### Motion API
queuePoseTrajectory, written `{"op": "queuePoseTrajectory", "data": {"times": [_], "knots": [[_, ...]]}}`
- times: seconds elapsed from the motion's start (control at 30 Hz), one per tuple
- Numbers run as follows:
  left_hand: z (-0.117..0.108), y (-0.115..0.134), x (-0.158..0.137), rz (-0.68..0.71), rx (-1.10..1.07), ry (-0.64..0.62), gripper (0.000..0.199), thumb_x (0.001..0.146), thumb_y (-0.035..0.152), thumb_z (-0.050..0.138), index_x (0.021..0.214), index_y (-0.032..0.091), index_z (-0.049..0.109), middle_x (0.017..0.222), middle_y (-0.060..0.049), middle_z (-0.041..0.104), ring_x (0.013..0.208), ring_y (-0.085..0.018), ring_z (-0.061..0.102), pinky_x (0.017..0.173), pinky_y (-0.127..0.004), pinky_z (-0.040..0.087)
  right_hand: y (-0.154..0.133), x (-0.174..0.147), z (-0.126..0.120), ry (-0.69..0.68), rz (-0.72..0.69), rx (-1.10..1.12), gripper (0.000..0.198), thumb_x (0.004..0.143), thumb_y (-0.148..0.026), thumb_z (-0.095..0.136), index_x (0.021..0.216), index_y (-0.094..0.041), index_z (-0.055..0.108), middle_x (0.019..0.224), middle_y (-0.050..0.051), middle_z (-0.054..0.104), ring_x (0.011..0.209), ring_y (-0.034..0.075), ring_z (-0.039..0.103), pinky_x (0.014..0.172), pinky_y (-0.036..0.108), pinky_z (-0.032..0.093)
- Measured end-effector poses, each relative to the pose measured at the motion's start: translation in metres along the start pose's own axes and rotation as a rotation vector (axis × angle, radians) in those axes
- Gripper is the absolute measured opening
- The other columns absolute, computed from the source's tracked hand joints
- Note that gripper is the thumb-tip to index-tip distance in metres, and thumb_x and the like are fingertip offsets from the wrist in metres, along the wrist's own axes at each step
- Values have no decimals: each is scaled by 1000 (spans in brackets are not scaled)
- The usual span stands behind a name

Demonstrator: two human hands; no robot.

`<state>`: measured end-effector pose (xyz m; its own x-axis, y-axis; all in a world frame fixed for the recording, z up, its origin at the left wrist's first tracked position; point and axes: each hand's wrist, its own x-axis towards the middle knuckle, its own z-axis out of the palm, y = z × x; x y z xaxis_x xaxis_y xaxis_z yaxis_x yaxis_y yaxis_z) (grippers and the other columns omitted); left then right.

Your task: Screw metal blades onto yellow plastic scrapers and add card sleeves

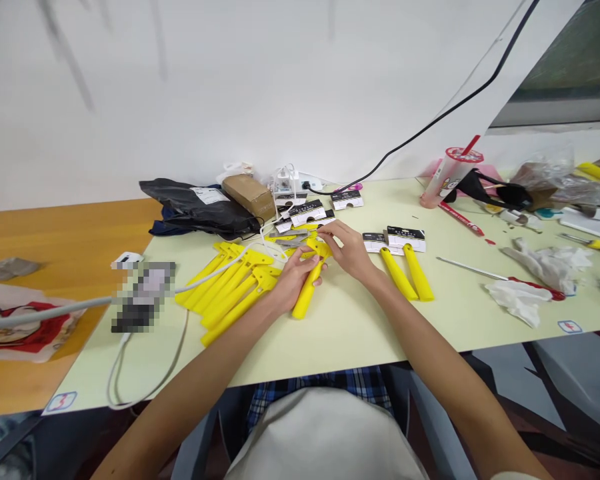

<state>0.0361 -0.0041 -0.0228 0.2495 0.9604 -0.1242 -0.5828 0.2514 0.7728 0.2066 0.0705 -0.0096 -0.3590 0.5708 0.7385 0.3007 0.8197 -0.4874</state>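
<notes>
My left hand (pixel 291 280) is closed around a yellow plastic tool handle (pixel 306 297), whose grip end points down toward me. At its wider upper end, my right hand (pixel 349 250) has thumb and fingers pinched together; what they hold, if anything, is too small to make out. Several more yellow handles (pixel 227 283) lie side by side to the left. Just beyond my hands are flat grey metal blades (pixel 293 237), partly covered. To the right, two yellow handles (pixel 419 273) lie with black-and-white cards (pixel 406 238) at their upper ends.
More printed cards (pixel 307 212) lie near the white power strip (pixel 307 181). A black plastic bag (pixel 195 207) and a cardboard box (pixel 250 195) stand at the back. A white cable (pixel 215 272) crosses the left side. A screwdriver (pixel 480 269), tissues (pixel 523 300) and a drink cup (pixel 450 177) are right.
</notes>
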Motion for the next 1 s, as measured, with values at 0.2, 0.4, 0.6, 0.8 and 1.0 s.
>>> {"op": "queuePoseTrajectory", "data": {"times": [0.2,0.4,0.6,0.8,1.0], "knots": [[-4,-2,1,29,8,3,48,80,28,93,108,24,54,106,-4,64,90,-17,69,54,-21,44,-3,1,-4,-63,-10,11,16,112,-27,53,110,-26,69,105,7,74,97,24,71,88,40,58],[-3,-1,1,45,4,0,49,80,28,92,109,25,52,107,-4,66,91,-18,70,53,-21,43,0,2,-7,-161,-59,20,13,109,-22,55,108,-25,68,111,10,69,106,26,68,94,43,57],[-3,-1,1,50,4,6,50,79,29,93,107,25,52,107,-3,67,91,-17,70,53,-21,44,1,3,-9,-192,-59,9,9,103,-19,60,105,-25,67,117,11,67,115,28,66,101,50,57],[-4,0,1,39,32,-21,49,80,31,93,108,26,52,105,-3,67,90,-18,70,54,-22,47,-3,5,-14,-179,2,41,7,96,-18,67,97,-25,69,118,10,68,114,28,67,102,51,56],[-6,-1,2,31,42,-36,50,80,32,93,109,26,52,105,-3,67,89,-18,70,52,-21,46,-8,9,-19,-213,117,98,3,96,-24,70,93,-24,73,116,10,71,111,27,67,96,46,56]]}}
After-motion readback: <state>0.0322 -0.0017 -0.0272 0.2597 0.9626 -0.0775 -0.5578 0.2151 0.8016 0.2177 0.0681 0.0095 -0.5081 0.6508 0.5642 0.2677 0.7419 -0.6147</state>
